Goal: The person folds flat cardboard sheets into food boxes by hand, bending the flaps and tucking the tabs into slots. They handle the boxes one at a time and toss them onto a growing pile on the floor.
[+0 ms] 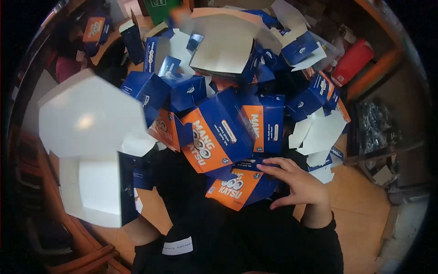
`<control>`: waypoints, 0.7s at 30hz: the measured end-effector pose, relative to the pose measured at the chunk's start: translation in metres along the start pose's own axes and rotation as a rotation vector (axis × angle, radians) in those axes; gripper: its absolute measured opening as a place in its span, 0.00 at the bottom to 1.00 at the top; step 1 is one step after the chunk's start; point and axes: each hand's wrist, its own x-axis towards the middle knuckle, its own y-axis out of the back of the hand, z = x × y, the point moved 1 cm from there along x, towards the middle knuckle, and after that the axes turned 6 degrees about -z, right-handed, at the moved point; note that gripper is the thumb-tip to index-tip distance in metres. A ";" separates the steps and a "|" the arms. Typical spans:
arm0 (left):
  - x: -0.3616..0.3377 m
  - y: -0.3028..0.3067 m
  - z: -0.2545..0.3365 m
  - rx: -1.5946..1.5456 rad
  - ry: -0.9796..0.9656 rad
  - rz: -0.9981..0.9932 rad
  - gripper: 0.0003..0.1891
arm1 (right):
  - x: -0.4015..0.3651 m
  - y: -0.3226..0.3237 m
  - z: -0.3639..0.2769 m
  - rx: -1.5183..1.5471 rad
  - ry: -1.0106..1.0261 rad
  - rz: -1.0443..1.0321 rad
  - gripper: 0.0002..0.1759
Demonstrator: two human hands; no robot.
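On the left, a folded-out cardboard food box (98, 187) is held up with its white inside and raised lid (91, 114) facing me. My left forearm (141, 229) runs up behind this box, which hides the hand and its fingers. My right hand (303, 182) is open, fingers apart and thumb spread, beside an orange and blue box (235, 187) on my lap. The fingertips overlap that box's blue side in this view. Just above it leans a larger box (210, 137) with the printed words "MANG" and "KATSU".
A high heap of blue and orange boxes (189, 91) fills the middle, some with open white flaps (319, 130). A red object (353, 61) stands at the back right, near wooden shelving (388, 86). Another person (68, 61) sits at the far left. Tiled floor (360, 196) shows at the right.
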 end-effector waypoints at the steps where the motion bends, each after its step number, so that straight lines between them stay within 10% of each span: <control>1: 0.002 0.007 -0.003 0.013 -0.010 0.082 0.47 | 0.001 -0.006 0.001 -0.034 -0.005 0.014 0.48; 6: 0.003 0.024 -0.011 0.063 -0.027 0.310 0.43 | 0.024 -0.040 -0.001 -0.255 0.061 -0.025 0.42; 21: -0.009 0.023 -0.014 0.019 -0.051 0.370 0.29 | -0.028 0.049 0.027 0.246 0.258 0.933 0.08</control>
